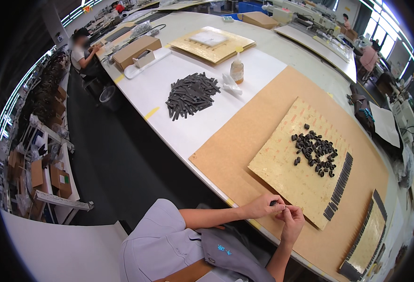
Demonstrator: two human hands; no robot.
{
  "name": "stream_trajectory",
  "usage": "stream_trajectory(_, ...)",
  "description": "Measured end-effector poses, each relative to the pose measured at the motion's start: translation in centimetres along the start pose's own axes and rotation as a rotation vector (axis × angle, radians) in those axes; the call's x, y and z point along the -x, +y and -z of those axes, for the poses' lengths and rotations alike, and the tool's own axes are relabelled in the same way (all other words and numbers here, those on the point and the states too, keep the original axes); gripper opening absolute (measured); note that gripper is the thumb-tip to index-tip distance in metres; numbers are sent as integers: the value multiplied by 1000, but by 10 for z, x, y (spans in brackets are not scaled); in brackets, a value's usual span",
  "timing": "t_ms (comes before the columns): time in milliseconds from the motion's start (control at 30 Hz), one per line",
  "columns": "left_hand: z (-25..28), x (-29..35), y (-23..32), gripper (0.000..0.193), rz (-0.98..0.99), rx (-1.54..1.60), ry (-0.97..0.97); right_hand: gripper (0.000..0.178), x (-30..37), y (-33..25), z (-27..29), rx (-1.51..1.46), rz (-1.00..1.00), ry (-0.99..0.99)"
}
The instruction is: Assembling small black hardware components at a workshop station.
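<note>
The left hand [261, 207] and right hand [292, 221] meet above the near edge of the brown sheet [230, 150]. The left thumb and fingers pinch a small dark piece [273, 203], which shows at their tips. The right thumb and finger press together just beside it, at about 4 o'clock from the piece; whether they also grip its end is hidden. The left hand is the nearer to the piece, whose long axis is too covered to read.

Take the grip as the clock's centre. The yellow board [282, 162] begins just beyond the fingers. On its right margin, the row of dark strips [339, 187] has its near end at 3 o'clock and far end near 2; its long axis points between 12 and 1, nearer the right hand. The cluster of dark rings [316, 151] lies at 1 o'clock. Another board [367, 235], edged with dark strips, sits between 3 and 4.

Farther off, the loose heap of flat dark strips [193, 94] lies at 11 o'clock, with a squeeze bottle [237, 71] just past it, nearer 12.
</note>
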State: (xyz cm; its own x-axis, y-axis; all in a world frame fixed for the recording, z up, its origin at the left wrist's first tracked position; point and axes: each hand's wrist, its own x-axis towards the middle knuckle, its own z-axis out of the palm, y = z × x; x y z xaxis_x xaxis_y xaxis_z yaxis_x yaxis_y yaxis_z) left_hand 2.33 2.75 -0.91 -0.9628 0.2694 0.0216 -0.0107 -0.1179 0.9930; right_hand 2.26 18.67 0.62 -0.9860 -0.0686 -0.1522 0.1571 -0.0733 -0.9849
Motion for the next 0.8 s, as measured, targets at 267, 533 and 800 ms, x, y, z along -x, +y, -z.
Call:
stream_trajectory(267, 4, 1, -5, 22, 23, -32, 15, 6, -2, -2, 8, -44, -61, -104)
stream_trajectory(533, 6, 3, -8, 21, 25, -65, -70, 5, 4, -1, 18, -115, -135, -216)
stream_trajectory(800, 25, -11, 3, 20, 167, -107, -237, 6, -6, -1, 21, -133, -269, -251)
